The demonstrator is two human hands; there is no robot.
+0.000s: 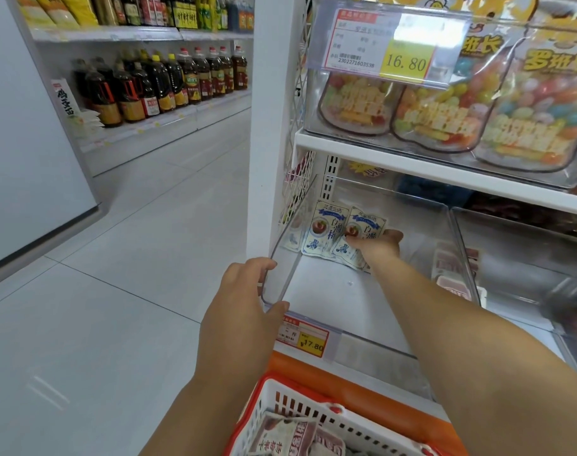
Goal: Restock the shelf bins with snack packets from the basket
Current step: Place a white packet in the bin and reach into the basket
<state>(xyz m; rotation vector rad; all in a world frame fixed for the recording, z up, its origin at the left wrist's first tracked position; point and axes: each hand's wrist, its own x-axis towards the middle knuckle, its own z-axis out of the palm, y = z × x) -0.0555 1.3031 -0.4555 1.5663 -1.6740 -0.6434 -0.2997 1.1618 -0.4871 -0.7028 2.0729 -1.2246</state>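
My left hand (244,291) gripped the front corner of the clear bin (291,245); my right hand (377,246) touched a snack packet (366,225) inside, grip unconfirmed.

— What was the bin (330,291) made of?
— Clear, smooth plastic was seen. The packets (323,235) were wrapped in shiny film, and the basket (313,411) was made of hard plastic.

The basket (300,406) is cut off by the bottom edge. The packets (451,268) in the neighbouring bin (524,258) are blurred, their print unreadable.
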